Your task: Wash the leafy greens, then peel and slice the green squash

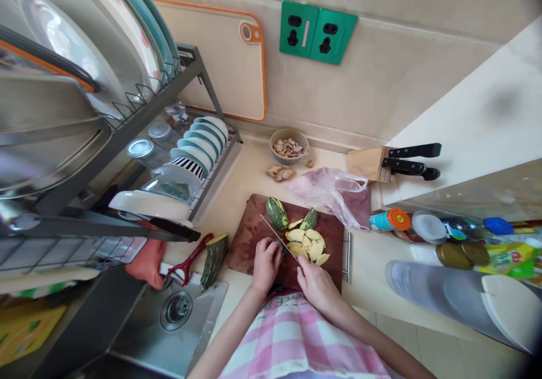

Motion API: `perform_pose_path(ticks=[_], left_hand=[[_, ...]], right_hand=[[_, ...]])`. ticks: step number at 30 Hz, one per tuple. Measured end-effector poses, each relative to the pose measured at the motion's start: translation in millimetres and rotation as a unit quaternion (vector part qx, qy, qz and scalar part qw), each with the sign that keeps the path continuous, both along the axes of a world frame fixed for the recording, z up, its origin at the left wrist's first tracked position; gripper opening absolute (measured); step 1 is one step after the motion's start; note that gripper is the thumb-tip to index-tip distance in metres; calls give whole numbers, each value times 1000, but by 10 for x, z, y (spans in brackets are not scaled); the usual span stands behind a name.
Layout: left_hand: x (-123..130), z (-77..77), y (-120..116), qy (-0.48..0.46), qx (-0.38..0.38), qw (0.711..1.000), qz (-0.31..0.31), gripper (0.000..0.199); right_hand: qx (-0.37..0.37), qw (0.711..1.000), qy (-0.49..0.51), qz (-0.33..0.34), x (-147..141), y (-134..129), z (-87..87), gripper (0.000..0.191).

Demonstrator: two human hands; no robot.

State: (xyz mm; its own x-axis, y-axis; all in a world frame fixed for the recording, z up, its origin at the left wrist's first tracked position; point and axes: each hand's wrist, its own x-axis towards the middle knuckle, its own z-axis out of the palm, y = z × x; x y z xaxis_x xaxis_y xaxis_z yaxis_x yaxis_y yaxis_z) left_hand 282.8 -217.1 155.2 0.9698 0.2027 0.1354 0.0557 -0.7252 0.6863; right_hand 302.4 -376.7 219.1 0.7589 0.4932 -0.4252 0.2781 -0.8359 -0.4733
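Observation:
My right hand [317, 282] is closed round a kitchen knife [276, 234], its blade slanting up and left over the brown cutting board [248, 238]. Left of the blade, my left hand [266, 261] has its fingers bent together on a piece of zucchini, mostly hidden under them. Pale zucchini slices [312, 244] lie in a loose pile to the right of the blade. Two green-skinned zucchini pieces, one larger [277, 214] and one smaller [310, 219], rest at the board's far side. Off the board's left edge lies a zucchini half [214, 260].
A red peeler [186, 266] lies by the sink [146, 325] at left, beneath a dish rack [207, 192]. Behind the board are a bowl of cut pieces [289, 146], ginger [280, 172] and a plastic bag [334, 190]. A knife block [367, 163] and bottles [427, 226] stand at right.

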Motion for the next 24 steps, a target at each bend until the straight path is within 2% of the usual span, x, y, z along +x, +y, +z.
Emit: perform_pose_path(ticks=[24], left_hand=[[-34, -27, -14, -3, 36, 999, 15, 9]], right_hand=[[2, 1000, 4, 0, -6, 24, -26, 22]])
